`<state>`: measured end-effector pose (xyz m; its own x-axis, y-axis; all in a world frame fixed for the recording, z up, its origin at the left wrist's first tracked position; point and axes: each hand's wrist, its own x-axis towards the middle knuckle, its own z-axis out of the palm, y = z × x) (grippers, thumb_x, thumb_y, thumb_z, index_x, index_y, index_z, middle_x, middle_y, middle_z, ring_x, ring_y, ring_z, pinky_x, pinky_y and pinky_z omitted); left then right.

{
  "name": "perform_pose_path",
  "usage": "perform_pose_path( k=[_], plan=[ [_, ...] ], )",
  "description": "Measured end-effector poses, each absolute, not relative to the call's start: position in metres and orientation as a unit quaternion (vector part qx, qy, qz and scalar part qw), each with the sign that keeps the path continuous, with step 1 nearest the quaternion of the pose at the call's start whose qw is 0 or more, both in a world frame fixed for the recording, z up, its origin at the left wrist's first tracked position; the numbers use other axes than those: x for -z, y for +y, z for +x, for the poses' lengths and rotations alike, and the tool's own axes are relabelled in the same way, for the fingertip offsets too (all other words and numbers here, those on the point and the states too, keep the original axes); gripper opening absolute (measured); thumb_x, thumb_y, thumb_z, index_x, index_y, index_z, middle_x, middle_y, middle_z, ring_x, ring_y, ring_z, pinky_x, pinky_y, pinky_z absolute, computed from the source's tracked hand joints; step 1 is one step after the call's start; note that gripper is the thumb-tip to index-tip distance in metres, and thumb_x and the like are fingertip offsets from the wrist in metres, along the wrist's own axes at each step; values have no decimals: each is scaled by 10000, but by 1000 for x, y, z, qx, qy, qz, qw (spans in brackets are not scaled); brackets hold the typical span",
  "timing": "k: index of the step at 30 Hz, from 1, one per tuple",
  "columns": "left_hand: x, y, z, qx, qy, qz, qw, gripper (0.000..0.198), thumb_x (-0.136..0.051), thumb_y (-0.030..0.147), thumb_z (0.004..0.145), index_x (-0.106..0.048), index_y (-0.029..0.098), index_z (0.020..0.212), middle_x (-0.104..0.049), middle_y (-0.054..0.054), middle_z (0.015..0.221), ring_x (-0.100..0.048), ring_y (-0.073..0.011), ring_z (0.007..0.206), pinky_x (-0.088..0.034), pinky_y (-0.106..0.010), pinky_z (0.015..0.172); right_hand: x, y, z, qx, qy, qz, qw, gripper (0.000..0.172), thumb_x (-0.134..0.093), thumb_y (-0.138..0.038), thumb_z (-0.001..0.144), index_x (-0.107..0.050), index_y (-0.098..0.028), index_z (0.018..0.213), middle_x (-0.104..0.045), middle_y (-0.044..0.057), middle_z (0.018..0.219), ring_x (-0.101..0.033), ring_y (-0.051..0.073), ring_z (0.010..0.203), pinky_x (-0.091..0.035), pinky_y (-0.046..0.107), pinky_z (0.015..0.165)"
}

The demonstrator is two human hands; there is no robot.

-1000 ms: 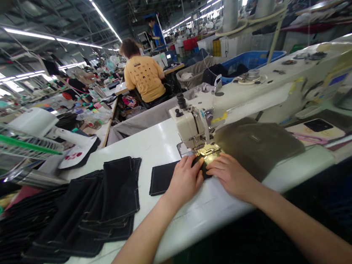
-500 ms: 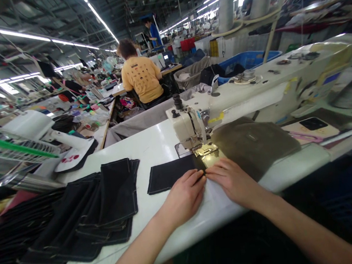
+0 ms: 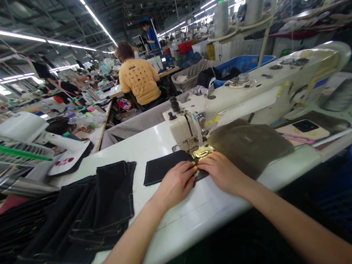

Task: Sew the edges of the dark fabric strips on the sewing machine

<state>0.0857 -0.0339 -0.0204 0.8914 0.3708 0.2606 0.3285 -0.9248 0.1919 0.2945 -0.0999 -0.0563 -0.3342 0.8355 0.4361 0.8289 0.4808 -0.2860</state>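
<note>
A flat black fabric piece (image 3: 161, 167) lies on the white table, its right end by the needle area of a sewing machine (image 3: 180, 127). My left hand (image 3: 178, 183) rests over the piece's near edge with its fingers closed together on it. Close beside it, my right hand (image 3: 224, 172) has its fingertips pressed on the edge of the same piece, just in front of the brass-coloured plate (image 3: 202, 151). The fingertips of both hands nearly meet, and they hide part of the fabric.
Stitched black fabric pieces (image 3: 111, 194) lie fanned out on the left, beside a white fan (image 3: 26, 132). An olive-brown sheet (image 3: 250, 142), a phone (image 3: 305, 126) and a thread cone (image 3: 346, 94) are at the right. A person in yellow (image 3: 140, 81) sits ahead.
Both hands have moved slightly forward towards the machine with the black fabric piece. Dark material now shows beneath my right fingers. The whole view has shifted a little.
</note>
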Motion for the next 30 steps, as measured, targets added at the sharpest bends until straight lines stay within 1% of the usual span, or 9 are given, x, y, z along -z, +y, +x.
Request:
perform_pose_path(
  k=[3, 6, 10, 14, 18, 21, 23, 27, 30],
  plan=[
    [18, -22, 88, -148, 186, 969, 72, 293, -492, 164, 949, -683, 157, 1171, -664, -122, 1215, -606, -234, 1162, -533, -426, 1026, 55, -94, 294, -5, -815, -517, 260, 286, -516, -86, 946, -682, -166, 1165, -681, 93, 1175, -552, 240, 1075, -432, 433, 972],
    [17, -11, 89, -143, 184, 970, 73, 312, -490, 138, 930, -679, 161, 1178, -664, -118, 1214, -599, -229, 1176, -518, -423, 1047, 55, -92, 294, -7, -815, -518, 260, 289, -519, -84, 943, -681, -166, 1167, -680, 95, 1175, -547, 241, 1083, -429, 431, 974],
    [18, -1, 89, -142, 197, 968, 63, 318, -482, 158, 939, -674, 166, 1192, -666, -119, 1217, -599, -230, 1180, -506, -436, 1057, 57, -94, 294, -16, -812, -516, 274, 307, -510, -76, 940, -674, -172, 1182, -680, 94, 1183, -548, 236, 1093, -424, 435, 993],
    [20, 1, 90, -137, 219, 965, 47, 319, -469, 176, 964, -653, 170, 1225, -664, -110, 1245, -609, -231, 1162, -515, -434, 1034, 57, -96, 294, -26, -809, -516, 281, 316, -504, -63, 932, -674, -167, 1178, -678, 96, 1194, -549, 240, 1095, -425, 443, 1000],
    [23, 0, 88, -133, 227, 964, 39, 367, -475, 80, 926, -639, 159, 1244, -666, -119, 1247, -614, -236, 1150, -527, -431, 998, 58, -97, 295, -33, -804, -518, 290, 333, -487, -48, 925, -675, -166, 1172, -672, 104, 1204, -556, 247, 1101, -436, 456, 988],
    [24, -4, 86, -153, 231, 959, 56, 412, -473, 14, 886, -648, 161, 1229, -670, -117, 1198, -603, -230, 1127, -527, -416, 991, 58, -99, 294, -30, -796, -520, 308, 332, -479, -45, 926, -675, -175, 1161, -671, 105, 1195, -563, 249, 1102, -447, 456, 979],
    [23, -9, 85, -151, 232, 958, 68, 365, -474, 40, 909, -669, 162, 1192, -657, -113, 1160, -597, -226, 1085, -532, -398, 971, 58, -101, 293, -29, -792, -515, 326, 304, -494, -61, 932, -672, -166, 1154, -674, 105, 1176, -564, 245, 1095, -451, 450, 984],
    [19, -23, 90, -118, 229, 964, 66, 272, -533, 199, 954, -674, 151, 1182, -624, -119, 1099, -593, -235, 1007, -547, -395, 908, 55, -108, 289, -41, -795, -498, 343, 234, -540, -120, 944, -682, -175, 1122, -693, 87, 1100, -571, 233, 1056, -464, 441, 969],
    [18, -32, 95, -114, 239, 963, 50, 261, -559, 257, 949, -674, 157, 1161, -619, -124, 1114, -579, -259, 1038, -542, -425, 918, 53, -113, 287, -39, -793, -509, 332, 173, -581, -164, 939, -691, -163, 1072, -697, 79, 1062, -568, 242, 1026, -461, 450, 962]
  ],
)
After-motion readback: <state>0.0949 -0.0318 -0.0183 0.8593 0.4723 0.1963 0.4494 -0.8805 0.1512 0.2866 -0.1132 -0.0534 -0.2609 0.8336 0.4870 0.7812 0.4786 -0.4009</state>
